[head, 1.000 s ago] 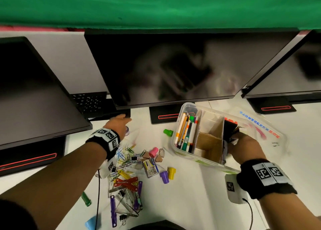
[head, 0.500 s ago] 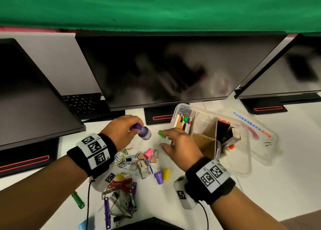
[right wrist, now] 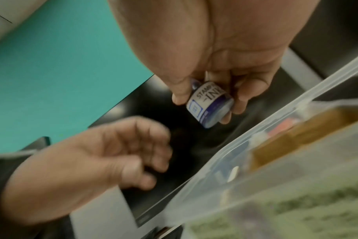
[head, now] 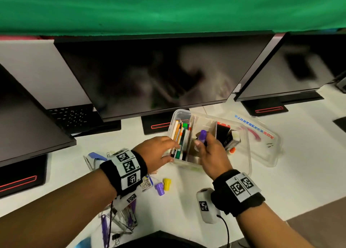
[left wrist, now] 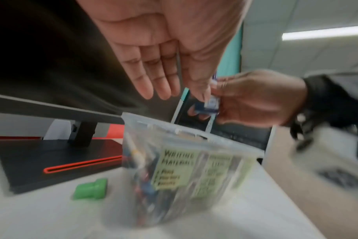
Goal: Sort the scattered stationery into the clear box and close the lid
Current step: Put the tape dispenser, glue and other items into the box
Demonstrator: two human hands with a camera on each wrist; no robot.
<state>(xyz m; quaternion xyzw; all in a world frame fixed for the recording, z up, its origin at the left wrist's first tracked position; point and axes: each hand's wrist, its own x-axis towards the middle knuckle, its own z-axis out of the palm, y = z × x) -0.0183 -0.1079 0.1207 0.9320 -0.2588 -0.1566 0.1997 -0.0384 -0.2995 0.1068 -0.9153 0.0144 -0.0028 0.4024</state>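
Observation:
The clear box (head: 247,154) stands open before the middle monitor, with pens (head: 180,137) in its left compartment and black packs (head: 224,135) in its right one. My right hand (head: 201,143) grips a small purple stamp-ink bottle (head: 202,136) above the middle compartment; the right wrist view shows the bottle (right wrist: 209,105) pinched between thumb and fingers. My left hand (head: 164,148) is open and holds nothing, its fingers (left wrist: 153,80) straight beside the box's left wall (left wrist: 184,161). The clear lid (head: 262,141) lies to the right of the box.
A purple cap (head: 159,188), a yellow cap (head: 167,183) and a heap of clips (head: 121,219) lie near the front left. A green cap (left wrist: 90,188) sits left of the box. Monitors (head: 159,75) and their stands (head: 159,126) line the back.
The purple bottle went from my left hand to my right, which carried it over the box. My left hand let go and moved right, up to the box's left side.

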